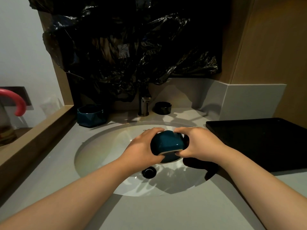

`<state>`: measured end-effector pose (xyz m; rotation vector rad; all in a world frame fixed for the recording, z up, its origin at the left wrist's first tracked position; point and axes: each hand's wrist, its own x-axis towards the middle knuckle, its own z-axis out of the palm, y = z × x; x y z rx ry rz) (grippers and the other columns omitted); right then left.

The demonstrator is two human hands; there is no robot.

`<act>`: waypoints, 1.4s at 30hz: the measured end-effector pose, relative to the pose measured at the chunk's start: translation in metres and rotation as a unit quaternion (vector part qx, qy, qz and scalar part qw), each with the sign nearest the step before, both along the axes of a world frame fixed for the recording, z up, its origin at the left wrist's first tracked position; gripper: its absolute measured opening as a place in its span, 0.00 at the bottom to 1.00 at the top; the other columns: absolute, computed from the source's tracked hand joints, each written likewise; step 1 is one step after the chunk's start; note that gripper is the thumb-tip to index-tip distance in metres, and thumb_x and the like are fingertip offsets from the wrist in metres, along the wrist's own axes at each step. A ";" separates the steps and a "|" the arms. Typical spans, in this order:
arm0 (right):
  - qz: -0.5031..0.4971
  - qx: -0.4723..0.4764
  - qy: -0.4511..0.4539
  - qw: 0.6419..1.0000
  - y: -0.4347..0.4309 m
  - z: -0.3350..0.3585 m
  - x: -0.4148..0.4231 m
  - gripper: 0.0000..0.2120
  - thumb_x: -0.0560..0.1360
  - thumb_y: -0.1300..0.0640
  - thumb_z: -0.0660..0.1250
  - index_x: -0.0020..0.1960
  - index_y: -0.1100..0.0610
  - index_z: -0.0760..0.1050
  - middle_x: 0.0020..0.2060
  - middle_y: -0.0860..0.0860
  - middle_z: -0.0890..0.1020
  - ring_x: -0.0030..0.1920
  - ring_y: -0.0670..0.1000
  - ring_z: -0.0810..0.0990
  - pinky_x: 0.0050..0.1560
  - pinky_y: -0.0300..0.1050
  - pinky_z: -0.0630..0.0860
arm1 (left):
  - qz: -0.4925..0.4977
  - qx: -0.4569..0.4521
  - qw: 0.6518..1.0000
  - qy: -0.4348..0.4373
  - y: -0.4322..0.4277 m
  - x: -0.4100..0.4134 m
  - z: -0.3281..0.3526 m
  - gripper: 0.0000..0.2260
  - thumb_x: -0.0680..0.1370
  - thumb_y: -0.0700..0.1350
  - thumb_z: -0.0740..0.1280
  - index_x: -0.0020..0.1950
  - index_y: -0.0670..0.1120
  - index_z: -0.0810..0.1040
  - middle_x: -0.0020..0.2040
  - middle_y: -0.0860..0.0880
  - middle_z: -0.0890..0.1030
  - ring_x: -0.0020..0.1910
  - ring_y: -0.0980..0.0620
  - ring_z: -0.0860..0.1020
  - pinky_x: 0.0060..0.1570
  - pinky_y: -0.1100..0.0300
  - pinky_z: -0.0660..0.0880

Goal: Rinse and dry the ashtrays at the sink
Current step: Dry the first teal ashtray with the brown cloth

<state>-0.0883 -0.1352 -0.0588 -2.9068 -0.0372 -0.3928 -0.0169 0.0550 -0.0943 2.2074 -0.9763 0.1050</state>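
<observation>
The teal ashtray [167, 143] is over the sink [103, 151], tilted with its bottom toward the camera. The left hand [142, 146] and the right hand [197, 143] both grasp it by its sides. No water comes from the faucet [144, 106], so I judge this one is about rinsed but not yet dried. A second teal ashtray [90, 115] and a black ashtray [163, 108] wait on the surface [166, 213] beside the faucet. Nothing for drying is visible. A black tray [259, 143] lies at the right, out of the way.

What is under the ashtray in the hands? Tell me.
The ashtray, between left hand and right hand, hangs over the sink; the drain lies below. A dark shape under the right hand is too shadowed to identify.
</observation>
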 end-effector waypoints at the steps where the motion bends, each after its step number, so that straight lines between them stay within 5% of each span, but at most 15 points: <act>1: 0.005 -0.010 -0.006 1.000 0.001 -0.001 0.000 0.29 0.65 0.44 0.74 0.64 0.42 0.70 0.49 0.43 0.82 0.46 0.45 0.79 0.47 0.47 0.80 | 0.007 0.009 1.000 -0.022 -0.001 -0.001 -0.001 0.31 0.70 0.48 0.75 0.69 0.58 0.66 0.62 0.57 0.73 0.58 0.57 0.72 0.57 0.66 0.71; 9: -0.001 -0.032 -0.009 0.999 0.007 -0.004 0.006 0.31 0.66 0.42 0.73 0.67 0.40 0.66 0.55 0.42 0.79 0.52 0.47 0.76 0.50 0.45 0.78 | 0.062 0.013 0.998 -0.004 0.000 0.002 0.005 0.27 0.65 0.54 0.76 0.62 0.54 0.74 0.53 0.55 0.78 0.52 0.53 0.77 0.53 0.54 0.77; 11: -0.022 0.052 0.042 0.998 0.001 0.002 0.004 0.32 0.65 0.42 0.74 0.66 0.39 0.66 0.52 0.43 0.76 0.51 0.47 0.75 0.51 0.41 0.75 | 0.076 0.006 0.997 0.010 0.001 0.002 0.007 0.27 0.65 0.53 0.76 0.62 0.54 0.74 0.51 0.56 0.78 0.52 0.53 0.76 0.54 0.54 0.77; 13: -0.038 0.178 0.031 0.983 -0.007 0.012 0.000 0.21 0.67 0.42 0.73 0.58 0.41 0.71 0.48 0.44 0.75 0.49 0.46 0.75 0.48 0.39 0.73 | 0.083 0.003 0.996 0.017 0.001 0.002 0.007 0.26 0.65 0.52 0.76 0.62 0.54 0.74 0.51 0.56 0.78 0.52 0.52 0.76 0.54 0.55 0.77; 17: -0.044 0.388 -0.174 0.904 -0.009 0.016 -0.002 0.02 0.78 0.54 0.63 0.47 0.51 0.73 0.40 0.47 0.76 0.44 0.43 0.75 0.46 0.39 0.68 | 0.081 0.000 0.997 0.020 0.000 0.000 0.007 0.26 0.65 0.52 0.76 0.61 0.54 0.74 0.50 0.56 0.78 0.50 0.53 0.77 0.54 0.55 0.77; 20: -0.017 0.331 -0.185 0.925 0.010 0.006 0.001 0.06 0.77 0.59 0.62 0.52 0.49 0.69 0.44 0.46 0.75 0.47 0.43 0.75 0.45 0.37 0.72 | 0.072 0.022 0.997 -0.003 -0.002 -0.003 0.007 0.26 0.65 0.55 0.76 0.61 0.55 0.74 0.50 0.56 0.78 0.49 0.54 0.76 0.52 0.57 0.77; 24: 0.019 0.161 -0.145 0.976 0.027 -0.008 0.009 0.05 0.77 0.52 0.64 0.52 0.49 0.73 0.50 0.44 0.74 0.53 0.42 0.71 0.54 0.41 0.74 | 0.072 0.045 0.996 -0.025 -0.002 -0.003 0.008 0.24 0.65 0.57 0.74 0.59 0.56 0.73 0.49 0.57 0.78 0.47 0.55 0.75 0.48 0.60 0.76; 28: 0.036 0.227 -0.074 0.971 0.022 -0.010 0.011 0.12 0.79 0.49 0.59 0.58 0.48 0.77 0.69 0.45 0.64 0.70 0.44 0.57 0.65 0.39 0.58 | 0.091 0.023 0.996 0.007 0.001 0.000 0.008 0.24 0.66 0.54 0.74 0.61 0.56 0.74 0.50 0.57 0.78 0.49 0.55 0.76 0.49 0.60 0.75; 30: 0.041 0.278 -0.030 0.959 0.020 -0.010 0.010 0.14 0.81 0.49 0.54 0.59 0.46 0.76 0.72 0.46 0.61 0.73 0.48 0.57 0.70 0.45 0.60 | 0.093 0.020 0.995 0.017 0.001 0.000 0.007 0.25 0.66 0.53 0.75 0.62 0.55 0.74 0.50 0.57 0.78 0.49 0.55 0.76 0.50 0.60 0.75; 32: 0.034 0.277 -0.019 0.960 0.022 -0.011 0.008 0.14 0.82 0.53 0.54 0.61 0.46 0.75 0.70 0.46 0.62 0.72 0.48 0.60 0.72 0.47 0.62 | 0.094 0.022 0.995 0.017 0.000 0.000 0.006 0.26 0.66 0.53 0.75 0.62 0.55 0.74 0.49 0.57 0.77 0.49 0.55 0.76 0.50 0.61 0.75; 37: 0.073 0.107 -0.094 0.987 0.035 -0.011 -0.001 0.19 0.77 0.63 0.62 0.66 0.50 0.72 0.54 0.43 0.68 0.59 0.43 0.65 0.58 0.29 0.61 | 0.100 0.027 0.994 0.021 -0.001 -0.001 0.007 0.24 0.66 0.53 0.74 0.60 0.54 0.75 0.47 0.56 0.78 0.48 0.54 0.76 0.48 0.61 0.75; 42: -0.004 0.202 -0.141 0.969 0.036 -0.007 0.003 0.13 0.73 0.58 0.70 0.55 0.49 0.73 0.49 0.45 0.77 0.50 0.44 0.74 0.53 0.37 0.73 | 0.104 0.035 0.994 0.019 -0.003 -0.001 0.007 0.22 0.66 0.53 0.74 0.59 0.55 0.74 0.46 0.57 0.77 0.46 0.54 0.75 0.43 0.64 0.73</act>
